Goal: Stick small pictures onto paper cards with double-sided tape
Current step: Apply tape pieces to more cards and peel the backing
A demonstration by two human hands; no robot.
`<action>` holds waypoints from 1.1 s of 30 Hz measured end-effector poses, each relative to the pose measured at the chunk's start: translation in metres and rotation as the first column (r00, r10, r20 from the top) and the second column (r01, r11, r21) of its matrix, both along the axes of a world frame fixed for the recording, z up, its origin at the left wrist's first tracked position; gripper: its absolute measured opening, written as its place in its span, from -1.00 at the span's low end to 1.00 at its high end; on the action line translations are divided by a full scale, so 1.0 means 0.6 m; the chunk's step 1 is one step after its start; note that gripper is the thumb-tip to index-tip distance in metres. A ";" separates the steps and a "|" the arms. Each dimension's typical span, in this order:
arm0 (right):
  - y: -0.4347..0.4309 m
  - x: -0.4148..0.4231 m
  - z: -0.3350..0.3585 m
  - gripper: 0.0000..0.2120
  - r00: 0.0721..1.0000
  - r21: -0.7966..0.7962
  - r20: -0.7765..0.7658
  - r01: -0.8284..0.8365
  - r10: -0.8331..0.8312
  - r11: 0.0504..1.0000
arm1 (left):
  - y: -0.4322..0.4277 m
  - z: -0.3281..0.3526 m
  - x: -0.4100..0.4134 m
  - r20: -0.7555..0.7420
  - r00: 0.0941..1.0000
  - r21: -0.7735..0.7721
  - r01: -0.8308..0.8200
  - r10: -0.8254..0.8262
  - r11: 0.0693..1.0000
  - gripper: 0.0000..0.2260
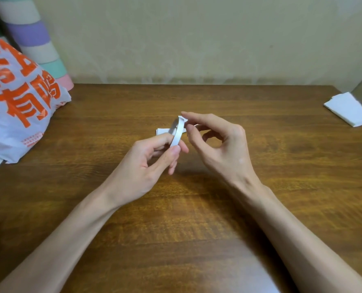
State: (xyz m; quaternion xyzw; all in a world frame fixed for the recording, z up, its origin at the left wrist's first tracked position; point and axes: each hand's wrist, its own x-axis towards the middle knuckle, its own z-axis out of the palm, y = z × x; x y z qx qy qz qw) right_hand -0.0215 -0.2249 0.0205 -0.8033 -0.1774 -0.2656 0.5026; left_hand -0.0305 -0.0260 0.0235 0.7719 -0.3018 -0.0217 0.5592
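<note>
Tape roll [176, 132], a thin white ring, pinched by the left hand [152, 159].

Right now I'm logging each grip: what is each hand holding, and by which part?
The left hand grips the tape roll by its lower rim, between thumb and fingers. The right hand pinches the tape end at the roll's top.

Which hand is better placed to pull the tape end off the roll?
Right, probably: the right hand pinches the loose end atop the tape roll, while the left hand grips the roll lower down, steadying it.
</note>
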 end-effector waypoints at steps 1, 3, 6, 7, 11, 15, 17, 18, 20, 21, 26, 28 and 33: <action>0.001 -0.003 0.001 -0.77 1.000 0.005 0.005 -0.012 0.012 1.000 | 0.000 -0.003 0.001 0.007 1.000 0.017 -0.007 0.007 1.000 -0.84; 0.004 -0.007 -0.001 -0.78 0.998 -0.028 0.049 -0.024 0.025 0.999 | 0.000 -0.006 0.004 0.008 1.000 0.030 -0.020 0.020 0.999 -0.82; 0.007 -0.005 -0.012 -0.76 0.990 -0.104 0.142 0.031 -0.016 0.994 | 0.001 -0.007 0.006 0.041 0.998 0.045 -0.051 0.049 0.998 -0.80; 0.009 -0.004 -0.017 -0.77 0.985 -0.119 0.170 0.057 -0.036 0.991 | 0.001 -0.007 0.006 0.055 0.997 0.053 -0.064 0.061 0.997 -0.79; 0.017 -0.003 -0.026 -0.84 0.961 -0.146 0.264 0.122 -0.080 0.982 | 0.004 -0.010 0.009 0.103 0.988 0.077 -0.125 0.116 0.989 -0.72; 0.022 -0.007 -0.029 -0.88 0.968 -0.150 0.238 0.114 -0.076 0.982 | 0.011 -0.015 0.015 0.090 0.983 0.079 -0.168 0.160 0.983 -0.67; 0.023 -0.008 -0.028 -0.89 0.986 -0.098 0.162 0.060 -0.043 0.993 | 0.013 -0.016 0.017 0.081 0.981 0.083 -0.184 0.177 0.979 -0.67; 0.024 -0.009 -0.025 -0.89 0.995 -0.051 0.103 0.024 -0.019 0.998 | 0.013 -0.017 0.017 0.086 0.978 0.090 -0.198 0.190 0.976 -0.67; 0.028 -0.012 -0.017 -0.89 0.999 0.055 -0.026 -0.035 0.036 0.998 | 0.014 -0.017 0.018 0.102 0.972 0.094 -0.219 0.209 0.971 -0.68; 0.029 -0.014 -0.013 -0.89 0.994 0.104 -0.082 -0.059 0.068 0.993 | 0.014 -0.017 0.019 0.104 0.972 0.090 -0.220 0.210 0.971 -0.70; 0.024 -0.023 -0.001 -0.84 0.938 0.298 -0.272 -0.130 0.215 0.946 | 0.018 -0.011 0.017 0.084 0.974 0.083 -0.217 0.210 0.973 -0.77; 0.024 -0.024 0.000 -0.77 0.937 0.290 -0.283 -0.120 0.204 0.949 | 0.020 -0.010 0.018 0.084 0.973 0.094 -0.224 0.217 0.970 -0.76; 0.029 -0.025 -0.018 -0.66 0.994 -0.049 -0.080 -0.081 0.077 0.995 | 0.020 -0.007 0.016 0.107 0.966 0.121 -0.249 0.236 0.961 -0.77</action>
